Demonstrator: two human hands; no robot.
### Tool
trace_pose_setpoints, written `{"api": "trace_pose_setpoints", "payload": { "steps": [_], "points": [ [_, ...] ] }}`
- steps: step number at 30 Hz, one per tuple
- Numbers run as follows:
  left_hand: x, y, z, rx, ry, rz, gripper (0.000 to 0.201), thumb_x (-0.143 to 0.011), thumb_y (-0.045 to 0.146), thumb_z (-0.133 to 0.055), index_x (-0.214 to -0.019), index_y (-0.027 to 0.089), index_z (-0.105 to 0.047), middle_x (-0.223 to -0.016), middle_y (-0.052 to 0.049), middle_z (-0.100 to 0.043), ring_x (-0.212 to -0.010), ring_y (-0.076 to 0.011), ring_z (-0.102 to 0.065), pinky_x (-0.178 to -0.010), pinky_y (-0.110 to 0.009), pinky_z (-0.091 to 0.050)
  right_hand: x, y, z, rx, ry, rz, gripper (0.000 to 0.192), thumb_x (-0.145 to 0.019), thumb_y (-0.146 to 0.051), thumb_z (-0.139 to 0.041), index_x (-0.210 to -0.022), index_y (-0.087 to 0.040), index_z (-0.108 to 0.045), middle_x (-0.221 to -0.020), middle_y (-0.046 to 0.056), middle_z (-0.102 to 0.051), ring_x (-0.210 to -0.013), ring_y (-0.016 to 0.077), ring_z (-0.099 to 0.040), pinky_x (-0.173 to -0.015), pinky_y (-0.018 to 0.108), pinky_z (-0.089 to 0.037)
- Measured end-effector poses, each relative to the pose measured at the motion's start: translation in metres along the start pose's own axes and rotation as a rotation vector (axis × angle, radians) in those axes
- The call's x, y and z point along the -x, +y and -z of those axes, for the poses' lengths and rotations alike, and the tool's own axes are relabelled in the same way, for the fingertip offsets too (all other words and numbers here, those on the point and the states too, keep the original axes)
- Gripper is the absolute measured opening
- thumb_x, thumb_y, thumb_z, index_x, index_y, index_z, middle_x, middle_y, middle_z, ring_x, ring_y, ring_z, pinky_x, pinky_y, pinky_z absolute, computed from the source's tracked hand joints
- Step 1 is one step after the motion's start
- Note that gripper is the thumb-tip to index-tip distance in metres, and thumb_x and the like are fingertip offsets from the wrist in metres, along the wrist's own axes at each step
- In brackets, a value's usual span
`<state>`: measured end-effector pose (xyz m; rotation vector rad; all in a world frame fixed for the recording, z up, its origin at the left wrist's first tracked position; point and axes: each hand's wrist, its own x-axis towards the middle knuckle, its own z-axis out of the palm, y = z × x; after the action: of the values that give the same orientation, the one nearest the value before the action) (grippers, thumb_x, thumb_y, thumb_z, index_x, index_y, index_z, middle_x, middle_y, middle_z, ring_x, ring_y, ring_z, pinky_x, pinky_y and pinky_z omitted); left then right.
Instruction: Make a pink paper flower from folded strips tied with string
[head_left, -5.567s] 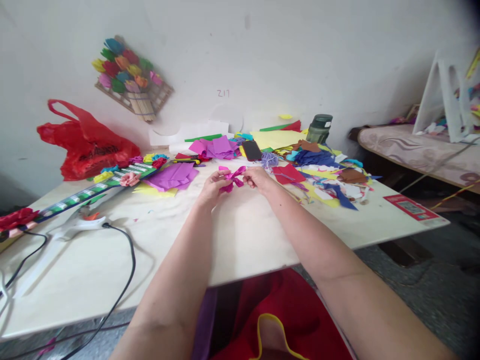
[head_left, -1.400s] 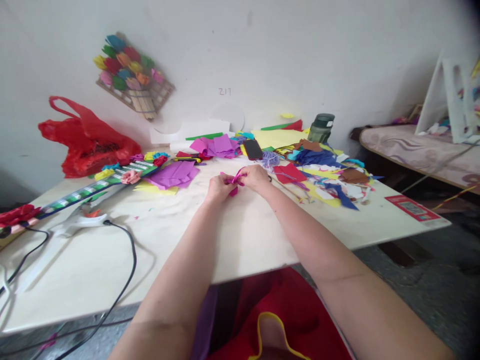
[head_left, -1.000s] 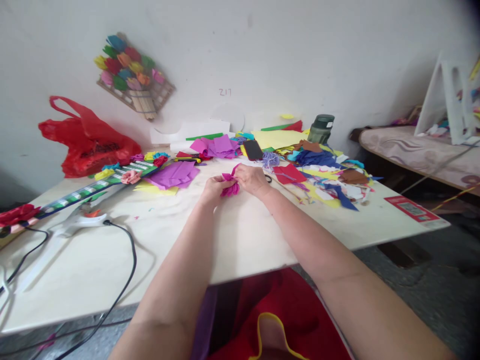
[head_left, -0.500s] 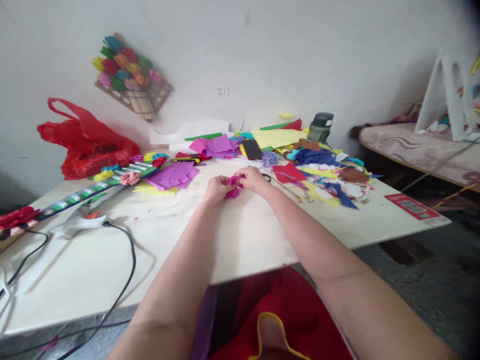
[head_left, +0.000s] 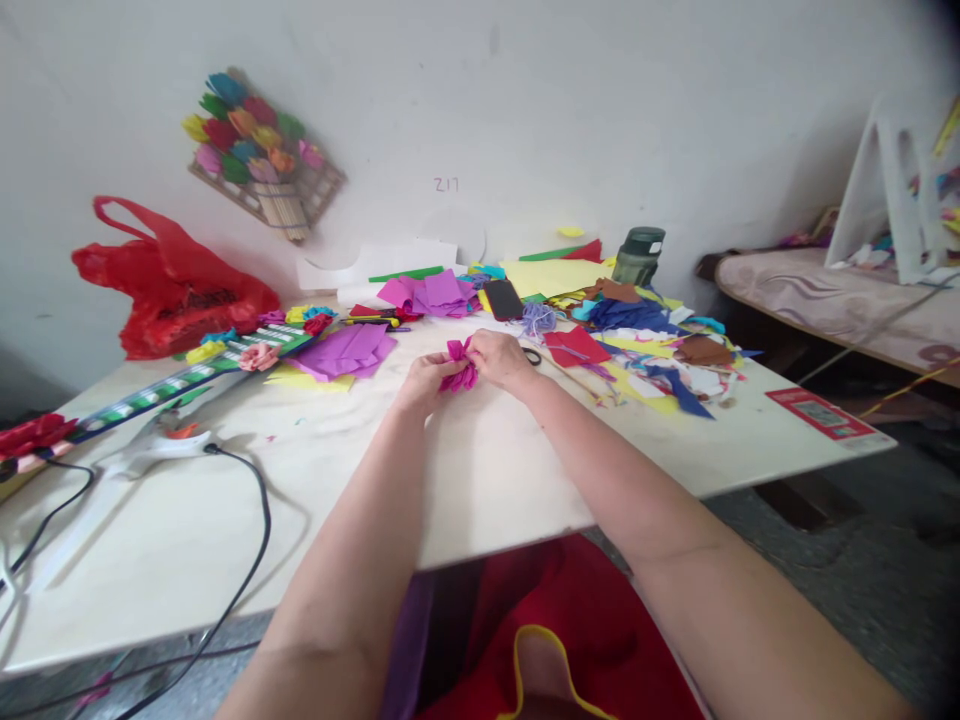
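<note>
A magenta paper flower [head_left: 459, 368], gathered and ruffled, is held just above the middle of the white table [head_left: 495, 480]. My left hand [head_left: 424, 380] pinches its left side. From the right, my right hand [head_left: 498, 357] has its fingers closed on the flower's other side; the fingertips are partly hidden. Black scissor handles [head_left: 532, 356] show just beyond my right hand. A red paper piece [head_left: 576, 347] lies to the right of them, and a stack of purple paper [head_left: 343, 352] to the left of my hands.
A glue gun [head_left: 161, 450] with a black cord lies at left, near a striped strip with paper flowers [head_left: 259, 357]. Behind it sits a red plastic bag [head_left: 176, 285]. A phone [head_left: 504, 299], yarn [head_left: 538, 318], a dark bottle [head_left: 638, 256] and paper scraps [head_left: 675, 350] fill the back and right.
The magenta paper flower shows more of its ruffled petals between my hands. My left hand has moved slightly left, and my right hand has turned a little over it.
</note>
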<state>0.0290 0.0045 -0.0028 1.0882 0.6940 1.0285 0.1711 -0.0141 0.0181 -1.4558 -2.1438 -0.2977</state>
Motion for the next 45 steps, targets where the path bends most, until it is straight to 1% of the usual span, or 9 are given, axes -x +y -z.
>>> {"api": "trace_pose_setpoints", "payload": {
  "steps": [4,7,11,15,19,24,28,37,45],
  "points": [
    [0.001,0.001,-0.001,0.021,0.008,-0.025,0.023,-0.045,0.013,-0.075,-0.064,0.009,-0.063,-0.053,-0.002,-0.059,-0.054,-0.0109,-0.056,-0.057,-0.023,-0.043,0.003,-0.007,0.003,0.165,-0.044,0.141,0.025,-0.084,-0.015,-0.038,-0.089,-0.009,-0.062,-0.092,0.013,-0.061,-0.073,0.0172,-0.054,-0.06,0.027,-0.032],
    [0.001,0.0,-0.001,0.025,0.027,-0.053,0.023,-0.045,0.013,-0.074,-0.064,0.01,-0.062,-0.053,-0.001,-0.059,-0.051,-0.0103,-0.055,-0.055,-0.022,-0.042,0.004,-0.011,0.002,0.187,-0.038,0.195,0.026,-0.085,-0.014,-0.037,-0.088,-0.009,-0.062,-0.09,0.013,-0.061,-0.074,0.0172,-0.053,-0.06,0.028,-0.031],
    [-0.002,-0.003,0.002,0.007,0.049,-0.057,0.023,-0.044,0.015,-0.074,-0.063,0.01,-0.062,-0.053,0.0,-0.059,-0.05,-0.0101,-0.054,-0.055,-0.023,-0.042,0.003,-0.01,-0.004,0.084,0.001,0.053,0.024,-0.085,-0.016,-0.04,-0.084,-0.011,-0.063,-0.089,0.011,-0.062,-0.074,0.0164,-0.054,-0.063,0.027,-0.034],
    [-0.005,-0.006,0.005,-0.054,0.068,-0.079,0.026,-0.044,0.016,-0.074,-0.067,0.009,-0.064,-0.056,-0.001,-0.06,-0.051,-0.0099,-0.054,-0.055,-0.023,-0.042,-0.001,-0.002,-0.015,-0.133,0.054,-0.102,0.017,-0.08,-0.017,-0.048,-0.078,-0.014,-0.065,-0.083,0.007,-0.064,-0.079,0.0162,-0.056,-0.07,0.026,-0.038],
    [-0.006,-0.007,0.007,-0.114,0.056,-0.097,0.03,-0.047,0.02,-0.074,-0.073,0.009,-0.065,-0.058,-0.002,-0.062,-0.052,-0.01,-0.053,-0.054,-0.023,-0.041,-0.005,0.006,-0.021,-0.274,0.063,-0.149,0.012,-0.076,-0.017,-0.053,-0.079,-0.014,-0.065,-0.083,0.005,-0.065,-0.08,0.015,-0.057,-0.075,0.025,-0.04],
    [-0.007,-0.008,0.006,-0.245,0.079,-0.13,0.033,-0.049,0.024,-0.074,-0.078,0.009,-0.066,-0.057,-0.001,-0.06,-0.05,-0.009,-0.051,-0.051,-0.022,-0.037,-0.005,0.007,-0.013,-0.164,-0.028,-0.201,0.017,-0.077,-0.024,-0.055,-0.087,-0.015,-0.065,-0.094,0.008,-0.064,-0.089,0.0168,-0.057,-0.079,0.026,-0.04],
    [-0.007,-0.007,0.005,-0.35,0.121,-0.147,0.033,-0.05,0.025,-0.074,-0.077,0.009,-0.066,-0.053,0.001,-0.058,-0.046,-0.0077,-0.047,-0.047,-0.021,-0.034,-0.001,0.006,-0.007,-0.092,-0.121,-0.243,0.023,-0.08,-0.033,-0.05,-0.09,-0.021,-0.067,-0.092,0.006,-0.068,-0.087,0.0178,-0.059,-0.073,0.026,-0.041],
    [-0.003,-0.005,-0.001,-0.358,0.108,-0.12,0.026,-0.05,0.023,-0.074,-0.072,0.01,-0.065,-0.054,-0.001,-0.06,-0.047,-0.0103,-0.05,-0.048,-0.022,-0.036,-0.004,0.015,-0.026,-0.376,-0.095,-0.359,0.022,-0.075,-0.033,-0.056,-0.083,-0.018,-0.07,-0.069,0.001,-0.069,-0.069,0.0129,-0.061,-0.062,0.021,-0.042],
    [-0.007,-0.01,0.003,-0.287,0.037,-0.129,0.025,-0.055,0.024,-0.07,-0.075,0.009,-0.065,-0.056,-0.002,-0.059,-0.048,-0.0095,-0.049,-0.05,-0.022,-0.035,-0.002,0.004,-0.014,-0.078,-0.057,-0.331,0.025,-0.078,-0.03,-0.049,-0.089,-0.018,-0.068,-0.085,0.007,-0.069,-0.08,0.0184,-0.061,-0.067,0.026,-0.04]
  ]
}}
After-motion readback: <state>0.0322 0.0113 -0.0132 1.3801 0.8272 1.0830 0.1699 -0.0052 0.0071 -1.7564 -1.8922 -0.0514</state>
